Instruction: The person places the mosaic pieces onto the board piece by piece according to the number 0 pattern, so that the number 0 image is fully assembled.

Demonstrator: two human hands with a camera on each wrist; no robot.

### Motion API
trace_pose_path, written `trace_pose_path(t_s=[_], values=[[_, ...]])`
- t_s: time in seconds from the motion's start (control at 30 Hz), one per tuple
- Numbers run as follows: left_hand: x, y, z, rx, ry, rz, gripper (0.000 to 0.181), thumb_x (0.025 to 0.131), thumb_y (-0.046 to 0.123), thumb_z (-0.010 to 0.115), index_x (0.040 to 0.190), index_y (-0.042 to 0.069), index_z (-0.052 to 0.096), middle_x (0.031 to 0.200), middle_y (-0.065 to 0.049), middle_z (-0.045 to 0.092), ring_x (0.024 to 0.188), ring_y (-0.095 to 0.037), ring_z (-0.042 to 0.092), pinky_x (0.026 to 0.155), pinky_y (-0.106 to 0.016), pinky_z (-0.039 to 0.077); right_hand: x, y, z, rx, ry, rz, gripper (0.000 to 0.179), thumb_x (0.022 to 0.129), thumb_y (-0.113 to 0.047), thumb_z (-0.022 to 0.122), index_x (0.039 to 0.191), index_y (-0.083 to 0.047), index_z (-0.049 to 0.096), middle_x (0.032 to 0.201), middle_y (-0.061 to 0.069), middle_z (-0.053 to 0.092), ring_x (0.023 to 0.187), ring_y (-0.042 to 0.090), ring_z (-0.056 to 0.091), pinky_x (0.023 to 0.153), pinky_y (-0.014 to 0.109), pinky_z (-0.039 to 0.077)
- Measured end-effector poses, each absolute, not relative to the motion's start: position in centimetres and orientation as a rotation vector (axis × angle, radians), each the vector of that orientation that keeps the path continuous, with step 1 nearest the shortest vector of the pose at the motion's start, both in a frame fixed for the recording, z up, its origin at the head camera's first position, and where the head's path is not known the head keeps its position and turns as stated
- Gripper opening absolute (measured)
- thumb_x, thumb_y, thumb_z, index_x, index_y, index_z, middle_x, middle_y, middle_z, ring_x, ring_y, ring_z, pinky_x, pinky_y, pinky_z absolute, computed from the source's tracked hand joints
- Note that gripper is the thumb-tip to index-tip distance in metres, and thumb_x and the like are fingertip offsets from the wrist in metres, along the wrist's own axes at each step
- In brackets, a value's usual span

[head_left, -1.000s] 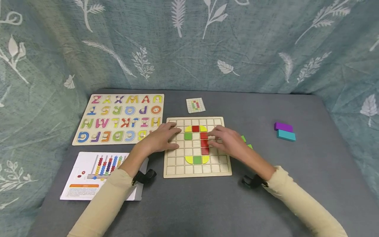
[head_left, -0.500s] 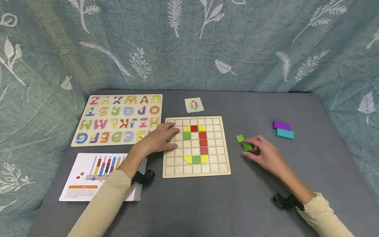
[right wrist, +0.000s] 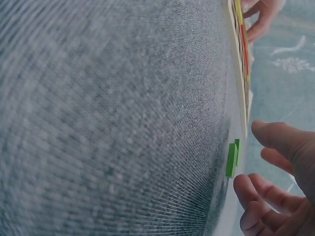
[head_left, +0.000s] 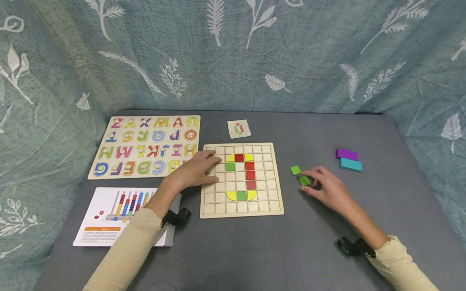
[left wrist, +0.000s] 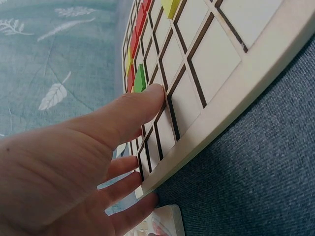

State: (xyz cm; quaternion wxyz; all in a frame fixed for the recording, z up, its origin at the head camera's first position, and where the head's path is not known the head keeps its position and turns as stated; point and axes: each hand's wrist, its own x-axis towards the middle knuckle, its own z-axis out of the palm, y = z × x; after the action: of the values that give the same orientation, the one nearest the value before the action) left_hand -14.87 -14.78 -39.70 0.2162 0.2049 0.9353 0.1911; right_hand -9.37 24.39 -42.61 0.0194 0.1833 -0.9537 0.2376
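A wooden grid board lies in the middle of the table, bearing red, green and yellow tiles in a ring-like outline with a gap on its left side. My left hand rests on the board's left edge, fingers spread, with the thumb on the cells in the left wrist view. To the right of the board lie two green square tiles, a farther one and a nearer one. My right hand reaches over the nearer tile, thumb and fingers apart on either side of it and holding nothing.
A small pattern card lies beyond the board. At left are an alphabet puzzle board and a white box with an abacus picture. Purple and turquoise blocks sit at right. A patterned curtain hangs behind the table.
My right hand has left the red tiles on the board and moved right to the loose green tiles, staying there over the last half second. The left hand has kept its place.
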Motion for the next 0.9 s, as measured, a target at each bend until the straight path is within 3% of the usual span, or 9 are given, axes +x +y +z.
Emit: trace_pose_path(t_s=[0.9], values=[[-15.02, -14.99, -39.92, 0.596, 2.588, 0.538, 0.063, 0.091, 0.033, 0.068, 0.145, 0.013, 0.045, 0.157, -0.017, 0.029, 0.145, -0.037, 0.027, 0.111, -0.056, 0.034, -10.18, 24.43, -42.47, 0.566, -3.043, 0.738, 0.037, 0.082, -0.018, 0.077, 0.118, -0.01, 0.069, 0.106, 0.011, 0.063, 0.075, 0.012, 0.059, 0.06, 0.025, 0.043]])
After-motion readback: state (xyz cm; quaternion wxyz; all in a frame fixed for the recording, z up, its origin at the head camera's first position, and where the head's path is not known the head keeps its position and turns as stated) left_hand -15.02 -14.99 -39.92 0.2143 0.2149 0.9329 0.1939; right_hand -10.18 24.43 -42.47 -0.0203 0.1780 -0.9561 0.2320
